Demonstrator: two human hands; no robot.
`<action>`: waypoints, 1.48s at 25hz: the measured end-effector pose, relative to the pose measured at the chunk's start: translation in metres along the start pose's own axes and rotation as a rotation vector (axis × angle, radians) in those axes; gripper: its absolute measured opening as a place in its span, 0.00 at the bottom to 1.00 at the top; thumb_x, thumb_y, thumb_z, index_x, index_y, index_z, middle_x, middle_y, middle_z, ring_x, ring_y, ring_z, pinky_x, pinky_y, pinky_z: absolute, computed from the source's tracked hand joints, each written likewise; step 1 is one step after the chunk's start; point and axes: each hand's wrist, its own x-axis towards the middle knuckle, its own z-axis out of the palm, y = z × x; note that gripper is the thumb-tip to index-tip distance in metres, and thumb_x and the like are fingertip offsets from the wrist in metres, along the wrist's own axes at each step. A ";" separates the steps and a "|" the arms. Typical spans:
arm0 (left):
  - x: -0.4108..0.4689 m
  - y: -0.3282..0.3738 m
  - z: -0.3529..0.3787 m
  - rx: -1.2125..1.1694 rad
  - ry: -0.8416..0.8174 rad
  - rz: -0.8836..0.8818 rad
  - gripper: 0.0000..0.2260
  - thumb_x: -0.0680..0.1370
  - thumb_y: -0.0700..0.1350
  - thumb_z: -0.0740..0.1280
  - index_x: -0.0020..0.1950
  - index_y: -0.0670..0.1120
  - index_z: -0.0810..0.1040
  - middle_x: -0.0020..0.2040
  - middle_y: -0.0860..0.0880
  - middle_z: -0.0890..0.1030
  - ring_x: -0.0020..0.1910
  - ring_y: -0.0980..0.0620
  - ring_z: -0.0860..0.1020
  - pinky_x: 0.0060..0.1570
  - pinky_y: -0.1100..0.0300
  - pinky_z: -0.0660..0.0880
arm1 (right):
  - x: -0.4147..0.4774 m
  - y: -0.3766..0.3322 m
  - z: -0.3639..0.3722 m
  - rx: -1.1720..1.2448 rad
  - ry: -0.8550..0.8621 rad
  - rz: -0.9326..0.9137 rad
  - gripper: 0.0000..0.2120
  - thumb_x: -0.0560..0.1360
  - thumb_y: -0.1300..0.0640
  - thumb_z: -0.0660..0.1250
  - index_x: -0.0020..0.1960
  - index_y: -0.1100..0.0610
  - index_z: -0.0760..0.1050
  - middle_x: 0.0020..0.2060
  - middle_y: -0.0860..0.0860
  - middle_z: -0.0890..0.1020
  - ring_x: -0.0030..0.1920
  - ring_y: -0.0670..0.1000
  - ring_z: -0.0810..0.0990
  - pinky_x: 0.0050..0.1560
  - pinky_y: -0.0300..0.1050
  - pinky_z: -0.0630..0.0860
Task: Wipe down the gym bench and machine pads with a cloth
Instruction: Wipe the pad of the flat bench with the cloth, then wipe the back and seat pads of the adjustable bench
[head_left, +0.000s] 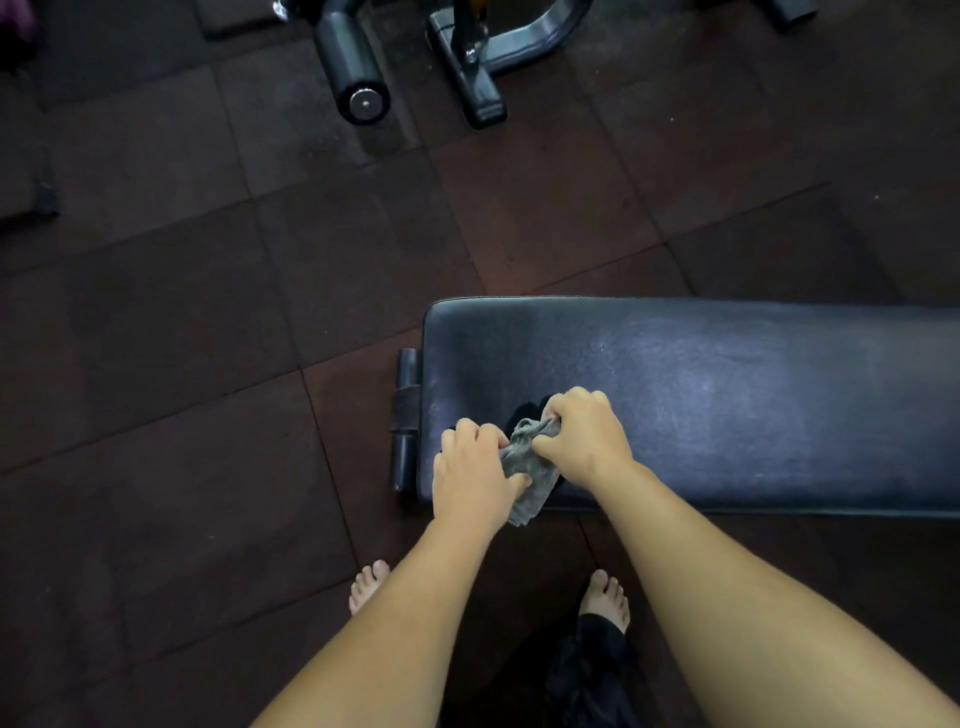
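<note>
So the grey cloth (527, 457) is bunched up between both hands, right over the near corner of the gym bench (727, 395) at its left end. The left hand (472, 480) has its fingers (480, 436) curled round the lower part. The right hand (589, 441) is pinching the top edge. A bit of cloth hangs past the pad's near side.

My guess is this is folding or regathering before the wipe. I'd fold it into a flat wad with a clean face out so the whole palm can press on it. Then do long overlapping passes from this end, edges and seams too.

Hard to say much else in this dim light. The paler hazy patch mid-pad could be grime or just glare. No idea if the cloth is damp. The bench runs off the right edge and its frame is mostly hidden under the pad. The machine's roller pad (348, 57) up top is partly cut off.
</note>
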 end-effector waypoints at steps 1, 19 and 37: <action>0.000 0.001 -0.001 -0.009 -0.004 -0.001 0.17 0.73 0.56 0.76 0.56 0.56 0.73 0.56 0.55 0.71 0.58 0.50 0.70 0.57 0.54 0.71 | -0.002 0.000 -0.002 0.052 -0.012 0.003 0.04 0.71 0.53 0.69 0.44 0.48 0.74 0.46 0.48 0.77 0.53 0.54 0.73 0.50 0.52 0.76; -0.089 0.066 -0.181 -1.219 -0.210 -0.512 0.11 0.76 0.48 0.66 0.43 0.43 0.84 0.36 0.44 0.84 0.34 0.45 0.82 0.42 0.51 0.82 | -0.143 -0.068 -0.093 0.175 -0.102 -0.385 0.42 0.73 0.40 0.62 0.83 0.51 0.55 0.77 0.41 0.65 0.77 0.44 0.62 0.76 0.43 0.63; -0.194 -0.211 -0.457 0.008 0.139 -0.098 0.21 0.79 0.60 0.66 0.70 0.55 0.77 0.65 0.52 0.77 0.68 0.48 0.69 0.65 0.48 0.73 | -0.208 -0.433 -0.114 0.421 0.055 -0.629 0.02 0.76 0.51 0.73 0.44 0.46 0.84 0.38 0.43 0.86 0.43 0.42 0.84 0.49 0.45 0.79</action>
